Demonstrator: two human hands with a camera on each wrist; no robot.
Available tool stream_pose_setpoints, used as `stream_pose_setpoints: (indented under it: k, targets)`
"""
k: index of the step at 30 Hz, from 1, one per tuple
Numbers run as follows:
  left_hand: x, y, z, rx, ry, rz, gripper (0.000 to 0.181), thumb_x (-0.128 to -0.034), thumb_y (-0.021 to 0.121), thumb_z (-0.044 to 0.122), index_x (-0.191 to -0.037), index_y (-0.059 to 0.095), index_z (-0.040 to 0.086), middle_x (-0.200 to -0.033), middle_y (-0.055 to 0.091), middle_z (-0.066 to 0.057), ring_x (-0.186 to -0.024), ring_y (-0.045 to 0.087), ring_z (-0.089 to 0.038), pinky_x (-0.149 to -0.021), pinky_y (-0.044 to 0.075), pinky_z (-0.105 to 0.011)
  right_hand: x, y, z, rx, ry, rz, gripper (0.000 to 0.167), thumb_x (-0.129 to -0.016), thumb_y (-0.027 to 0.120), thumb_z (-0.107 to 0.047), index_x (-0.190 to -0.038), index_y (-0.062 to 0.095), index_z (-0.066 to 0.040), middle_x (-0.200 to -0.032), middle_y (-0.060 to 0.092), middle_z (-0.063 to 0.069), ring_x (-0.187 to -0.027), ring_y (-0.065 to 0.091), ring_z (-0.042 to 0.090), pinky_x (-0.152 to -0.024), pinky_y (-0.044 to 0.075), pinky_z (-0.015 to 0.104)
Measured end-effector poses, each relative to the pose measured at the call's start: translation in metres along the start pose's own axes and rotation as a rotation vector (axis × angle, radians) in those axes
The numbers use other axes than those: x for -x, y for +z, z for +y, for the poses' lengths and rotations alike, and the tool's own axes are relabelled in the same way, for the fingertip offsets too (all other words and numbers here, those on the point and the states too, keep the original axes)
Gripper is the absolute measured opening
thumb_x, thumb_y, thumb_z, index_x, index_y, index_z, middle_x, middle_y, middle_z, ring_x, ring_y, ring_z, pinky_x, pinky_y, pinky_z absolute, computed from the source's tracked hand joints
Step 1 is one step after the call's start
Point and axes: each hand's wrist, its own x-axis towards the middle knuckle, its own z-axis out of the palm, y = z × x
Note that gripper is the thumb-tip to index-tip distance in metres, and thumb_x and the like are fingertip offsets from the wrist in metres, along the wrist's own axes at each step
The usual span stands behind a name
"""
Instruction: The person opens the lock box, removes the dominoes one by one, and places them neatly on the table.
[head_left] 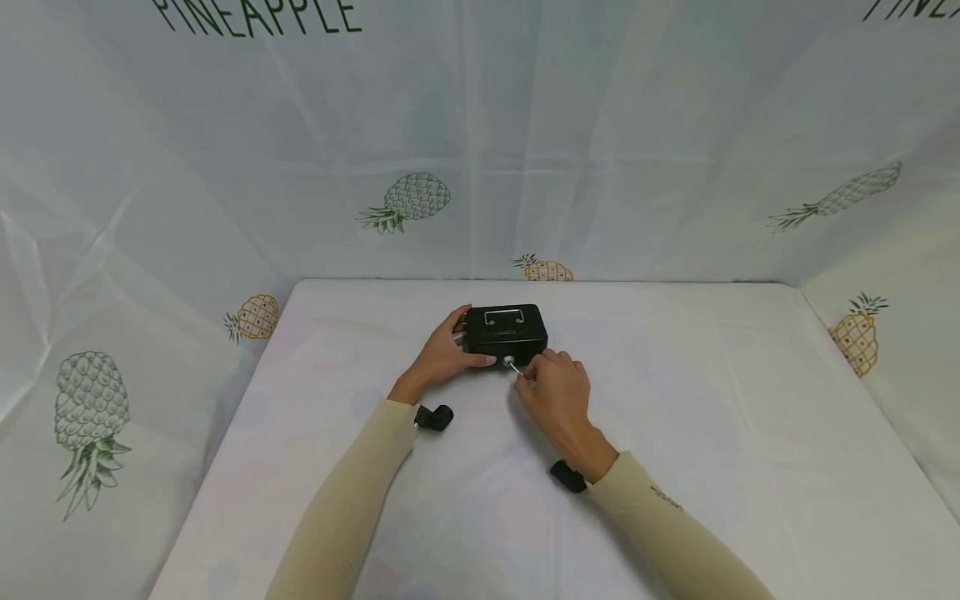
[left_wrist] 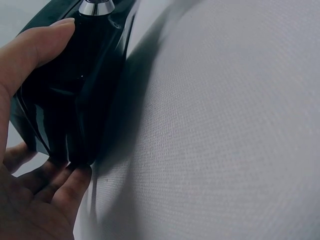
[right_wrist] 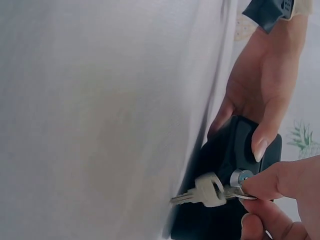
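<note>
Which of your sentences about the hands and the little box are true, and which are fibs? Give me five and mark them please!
1. The left hand grips the black box. True.
2. The right hand is holding a spoon. False: it has a key at the lock.
3. A metal handle is on top of the box. True.
4. The lid is wide open. False: it is shut.
5. The wall cloth has bananas on it. False: those are pineapples.
</note>
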Motion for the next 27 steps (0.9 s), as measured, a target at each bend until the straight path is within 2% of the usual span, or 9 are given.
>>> stream_pose_setpoints:
  k: [6,10,16,20,24,27]
  targets:
    - [-0.001,0.000,0.000,-0.010,0.006,0.007,0.109,-0.0815,0.093,0.017,-0.168,0.027,0.010,-0.162,0.044,-0.015,-0.145,0.048,-0.035,-0.121,0.043,-0.052,-0.002,0.001,-0.005,0.015,0.032,-0.045,0.010,-0.083,0.081,-0.010,-0.076,0.076,-0.006,-0.078,0.069,0.004,-0.079,0.064,0.027,-0.076,0.054,0.044]
    - [0.000,0.001,0.000,-0.016,0.001,0.011,0.109,-0.0811,0.093,0.017,-0.168,0.027,0.010,-0.163,0.044,-0.015,-0.146,0.048,-0.035,-0.122,0.043,-0.052,-0.004,-0.002,-0.009,0.025,0.047,-0.074,0.010,-0.081,0.078,-0.007,-0.072,0.075,-0.006,-0.075,0.070,0.005,-0.076,0.064,0.027,-0.072,0.053,0.043]
    - [0.001,0.003,-0.001,-0.044,0.005,0.021,0.110,-0.0805,0.094,0.019,-0.168,0.027,0.011,-0.164,0.042,-0.016,-0.147,0.047,-0.037,-0.124,0.040,-0.053,-0.011,-0.005,-0.016,0.042,0.058,-0.139,0.029,-0.076,0.071,-0.002,-0.051,0.063,-0.013,-0.056,0.058,-0.001,-0.061,0.056,0.022,-0.059,0.047,0.040]
    - [0.002,0.005,-0.003,-0.058,0.024,0.029,0.110,-0.0803,0.094,0.019,-0.168,0.028,0.010,-0.163,0.043,-0.016,-0.146,0.048,-0.038,-0.124,0.040,-0.053,-0.015,-0.006,-0.020,0.048,0.079,-0.186,0.041,-0.078,0.072,-0.004,-0.043,0.054,-0.017,-0.048,0.047,-0.006,-0.055,0.049,0.018,-0.057,0.043,0.037]
    - [0.003,0.006,-0.004,-0.063,0.043,0.036,0.111,-0.0793,0.094,0.018,-0.168,0.028,0.010,-0.162,0.045,-0.016,-0.145,0.049,-0.038,-0.123,0.041,-0.052,-0.016,-0.003,-0.022,0.075,0.066,-0.148,0.049,-0.078,0.073,-0.004,-0.040,0.047,-0.019,-0.046,0.043,-0.006,-0.054,0.051,0.020,-0.055,0.043,0.038]
    - [0.003,0.007,-0.006,-0.058,0.058,0.038,0.111,-0.0788,0.095,0.018,-0.167,0.029,0.009,-0.160,0.046,-0.018,-0.144,0.050,-0.039,-0.123,0.042,-0.052,-0.014,0.001,-0.025,0.122,0.033,-0.077,0.042,-0.078,0.074,-0.003,-0.046,0.049,-0.016,-0.052,0.054,0.001,-0.059,0.060,0.027,-0.055,0.047,0.041]
